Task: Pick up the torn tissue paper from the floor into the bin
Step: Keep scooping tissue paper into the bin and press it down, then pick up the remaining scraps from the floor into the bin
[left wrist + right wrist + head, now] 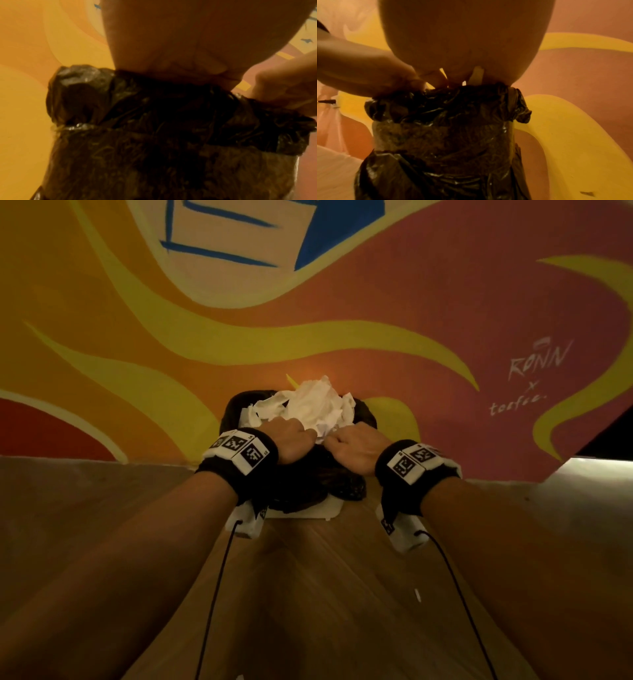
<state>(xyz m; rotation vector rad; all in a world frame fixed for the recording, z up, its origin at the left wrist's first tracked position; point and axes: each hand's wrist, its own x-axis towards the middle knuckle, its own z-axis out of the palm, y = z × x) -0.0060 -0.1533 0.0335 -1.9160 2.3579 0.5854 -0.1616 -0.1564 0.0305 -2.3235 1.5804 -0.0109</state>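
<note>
Item: tissue (310, 405), heaped above the bin (359, 409) at frame centre. Your left hand (291, 443) and right hand (352, 448) are pinching its near edge; be pressing it down, since loose scraps could spill.

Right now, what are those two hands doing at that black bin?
A person is putting torn tissue paper into a bin lined with a black bag, which stands on the wooden floor by a painted wall. The left hand and the right hand are both at the rim, fingers curled into the white heap, which sticks up above the top. A small white scrap lies on the floor nearer the person.
</note>
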